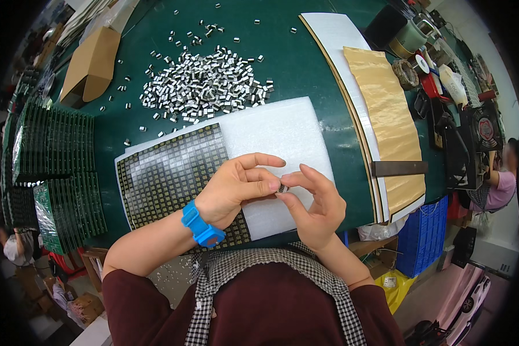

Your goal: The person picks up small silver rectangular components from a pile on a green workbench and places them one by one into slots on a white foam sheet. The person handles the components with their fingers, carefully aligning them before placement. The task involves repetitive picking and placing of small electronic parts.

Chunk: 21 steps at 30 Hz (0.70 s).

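Both hands meet over a white foam sheet point(282, 132). Between their fingertips is a tiny dark-and-silver block point(283, 188), its details too small to make out. My left hand point(236, 183), with a blue band on its wrist, pinches the block between thumb and finger. My right hand point(316, 210) grips it from the other side with thumb and index finger, the other fingers curled loosely. Below my left forearm lies a black sheet point(167, 167) with rows of small gold-marked squares, resting on the foam. Beyond the foam is a heap of small silver-and-black blocks point(205, 83).
Green circuit boards point(57, 144) stand in rows at left, near an open cardboard box point(92, 66). On the right, flat boards carry brown paper point(383, 109) under a dark metal bar point(399, 168). A blue crate point(422, 236) sits below the table edge; tools crowd the far right.
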Motion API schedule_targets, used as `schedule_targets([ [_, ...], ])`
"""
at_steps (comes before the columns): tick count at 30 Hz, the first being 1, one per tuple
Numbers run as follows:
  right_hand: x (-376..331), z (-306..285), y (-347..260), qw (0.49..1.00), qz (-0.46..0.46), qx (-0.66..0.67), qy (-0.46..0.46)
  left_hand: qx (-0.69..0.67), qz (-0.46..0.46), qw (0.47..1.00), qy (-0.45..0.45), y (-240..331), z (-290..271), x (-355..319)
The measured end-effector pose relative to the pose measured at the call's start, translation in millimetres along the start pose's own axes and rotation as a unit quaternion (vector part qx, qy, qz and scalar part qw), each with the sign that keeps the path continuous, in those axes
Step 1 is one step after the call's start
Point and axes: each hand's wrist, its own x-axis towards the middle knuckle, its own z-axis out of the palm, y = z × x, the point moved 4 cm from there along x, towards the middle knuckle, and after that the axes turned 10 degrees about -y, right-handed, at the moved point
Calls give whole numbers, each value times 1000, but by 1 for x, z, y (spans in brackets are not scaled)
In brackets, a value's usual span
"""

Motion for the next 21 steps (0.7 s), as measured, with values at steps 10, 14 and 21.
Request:
schedule_targets([
  [10,-2,-30,-11,1000,18,-11,-3,422,187,876,142,56,-6,-2],
  [14,-69,-94,3,956,172,30,234,688,213,661,214,113,-86,1],
  [21,-173,-197,54,827,222,82,510,840,181,512,-10,65,35,85],
])
